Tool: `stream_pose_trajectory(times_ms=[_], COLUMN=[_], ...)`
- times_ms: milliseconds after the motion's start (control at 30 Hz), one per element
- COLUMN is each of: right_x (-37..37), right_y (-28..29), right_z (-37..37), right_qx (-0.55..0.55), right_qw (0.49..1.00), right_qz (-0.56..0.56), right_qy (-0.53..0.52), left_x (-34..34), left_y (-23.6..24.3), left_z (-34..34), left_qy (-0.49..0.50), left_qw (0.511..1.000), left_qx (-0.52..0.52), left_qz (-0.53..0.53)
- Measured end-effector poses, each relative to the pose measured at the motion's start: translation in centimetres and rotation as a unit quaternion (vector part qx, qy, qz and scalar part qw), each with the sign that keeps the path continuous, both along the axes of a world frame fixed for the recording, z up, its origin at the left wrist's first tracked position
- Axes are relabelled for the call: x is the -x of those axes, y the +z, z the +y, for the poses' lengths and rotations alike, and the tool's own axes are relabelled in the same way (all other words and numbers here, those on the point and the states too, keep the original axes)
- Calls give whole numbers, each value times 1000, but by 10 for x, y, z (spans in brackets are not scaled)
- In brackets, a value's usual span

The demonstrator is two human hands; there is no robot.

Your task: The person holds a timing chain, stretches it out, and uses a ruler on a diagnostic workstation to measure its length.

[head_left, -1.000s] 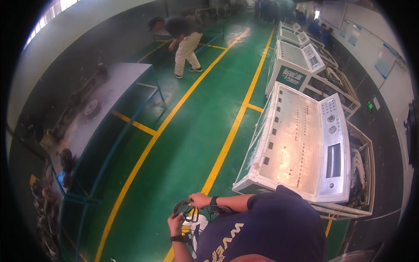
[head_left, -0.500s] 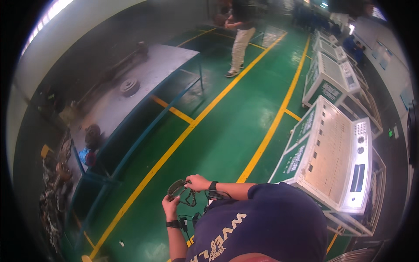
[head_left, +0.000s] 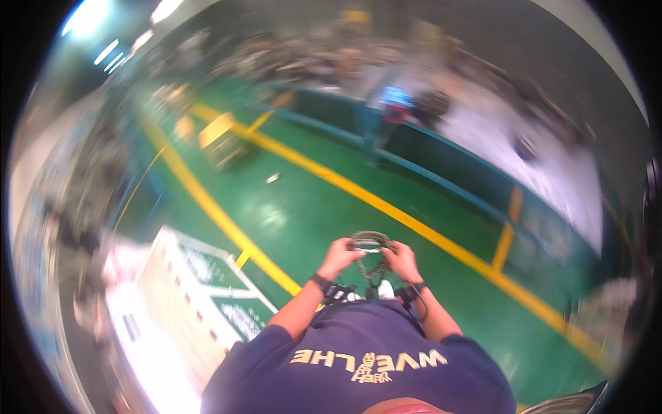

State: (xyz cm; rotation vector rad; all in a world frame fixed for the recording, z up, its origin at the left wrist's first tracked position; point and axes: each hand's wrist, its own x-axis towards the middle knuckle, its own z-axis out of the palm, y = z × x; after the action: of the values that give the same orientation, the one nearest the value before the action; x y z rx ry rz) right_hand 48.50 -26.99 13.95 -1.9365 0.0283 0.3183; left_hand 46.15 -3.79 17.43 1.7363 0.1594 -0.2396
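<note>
A coiled dark chain [head_left: 369,245] is held out in front of my body, its loose loop hanging down between my hands. My left hand [head_left: 341,254] is closed on the coil's left side, and my right hand [head_left: 401,259] grips its right side. Black straps circle both wrists, with black cables and small devices [head_left: 338,293] hanging below the chain. My dark blue shirt fills the bottom of the view, with a white shoe [head_left: 385,289] showing beyond it.
A long blue-framed bench [head_left: 476,141] with blurred metal parts runs along the upper right. A white-cased console [head_left: 179,290] stands at lower left. A yellow stool-like object [head_left: 217,138] and a small pale item [head_left: 273,178] are on the green, yellow-lined floor [head_left: 289,228].
The view has swung round: the bench moved from left to upper right, the console from right to lower left, and the other person left view. My hands still hold the chain.
</note>
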Motion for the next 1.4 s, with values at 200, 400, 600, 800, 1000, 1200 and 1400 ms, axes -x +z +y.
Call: stream_pose_trajectory(times_ms=[200,400,600,800,1000,1200,1400], right_x=[-74,-129,-219,-309,-331,-337,-380], right_y=[55,56,70,4,-84,-129,-181], right_z=[40,89,184,269,283,309,395], right_qx=[-152,-134,-121,132,129,292,343], right_qw=[974,950,952,913,958,928,874], right_qz=[58,65,-27,-145,52,151,154], right_qy=[159,274,280,357,252,175,309], left_x=[-24,-48,-60,-63,-26,36,28], left_y=[4,-3,-23,-58,-58,-62,-61], left_z=[21,48,138,284,396,466,506], left_qy=[187,272,370,421,512,537,603], left_qw=[982,957,928,902,858,829,770], left_qx=[-32,-98,-29,-65,-30,-50,136], left_qz=[-21,33,28,76,26,147,159])
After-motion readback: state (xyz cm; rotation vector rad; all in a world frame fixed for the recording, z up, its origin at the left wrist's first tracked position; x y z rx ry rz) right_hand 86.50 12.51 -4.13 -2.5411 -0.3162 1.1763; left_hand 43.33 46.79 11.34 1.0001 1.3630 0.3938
